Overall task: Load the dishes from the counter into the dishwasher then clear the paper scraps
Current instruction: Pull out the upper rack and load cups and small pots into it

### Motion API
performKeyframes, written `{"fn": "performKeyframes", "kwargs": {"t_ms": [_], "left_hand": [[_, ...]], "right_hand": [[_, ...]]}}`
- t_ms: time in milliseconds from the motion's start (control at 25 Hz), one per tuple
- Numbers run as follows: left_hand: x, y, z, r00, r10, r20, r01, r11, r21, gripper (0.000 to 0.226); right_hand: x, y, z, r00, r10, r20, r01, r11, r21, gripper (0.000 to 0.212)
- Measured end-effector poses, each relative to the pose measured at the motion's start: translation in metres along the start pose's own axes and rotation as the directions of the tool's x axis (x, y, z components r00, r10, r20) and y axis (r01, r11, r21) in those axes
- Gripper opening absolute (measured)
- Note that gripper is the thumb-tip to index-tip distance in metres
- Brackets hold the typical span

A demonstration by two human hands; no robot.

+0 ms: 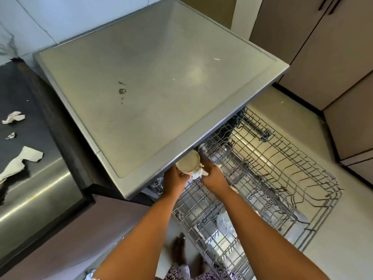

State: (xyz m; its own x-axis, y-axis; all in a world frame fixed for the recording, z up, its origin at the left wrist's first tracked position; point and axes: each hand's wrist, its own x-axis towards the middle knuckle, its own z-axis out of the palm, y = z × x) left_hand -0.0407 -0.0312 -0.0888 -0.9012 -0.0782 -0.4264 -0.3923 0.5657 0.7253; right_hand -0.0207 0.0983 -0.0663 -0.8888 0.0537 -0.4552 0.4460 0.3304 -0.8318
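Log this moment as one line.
step: loading cup | left hand: grips cup | right hand: grips cup | dishwasher rack: pulled out | paper scraps: on dark surface

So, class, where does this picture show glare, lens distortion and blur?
All in the head view: the wide lens bows the edges of the steel worktop; soft glare sits right of its centre; a bright streak crosses the steel appliance front; the cup and the patterned garment look blurred.

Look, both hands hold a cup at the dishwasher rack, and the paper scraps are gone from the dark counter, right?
No. The head view shows paper scraps on the dark counter. Left hand and right hand do hold the cup at the rack.
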Motion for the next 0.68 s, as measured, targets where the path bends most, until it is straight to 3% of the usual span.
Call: {"fn": "performKeyframes", "kwargs": {"t_ms": [160,320,520,680], "left_hand": [[0.026,0.016,0.008,0.991,-0.094,0.094,0.097,0.995,-0.029,0.033],[0.055,0.016,0.026,0.982,-0.088,0.165,0.091,0.996,-0.015,0.038],[0.073,0.002,0.042,0.987,-0.057,0.151,0.062,0.998,-0.024,0.046],[0.078,-0.006,0.050,0.993,-0.021,0.120,0.022,1.000,-0.004,0.051]], "right_hand": [[0.032,-0.002,-0.015,0.999,0.043,0.018,-0.044,0.999,0.014,0.071],[0.066,0.010,-0.020,0.989,0.141,0.032,-0.139,0.988,-0.065,0.079],[0.083,0.032,-0.026,0.993,0.104,0.064,-0.087,0.970,-0.229,0.073],[0.089,0.046,-0.022,0.994,0.084,0.077,-0.061,0.965,-0.256,0.073]]}}
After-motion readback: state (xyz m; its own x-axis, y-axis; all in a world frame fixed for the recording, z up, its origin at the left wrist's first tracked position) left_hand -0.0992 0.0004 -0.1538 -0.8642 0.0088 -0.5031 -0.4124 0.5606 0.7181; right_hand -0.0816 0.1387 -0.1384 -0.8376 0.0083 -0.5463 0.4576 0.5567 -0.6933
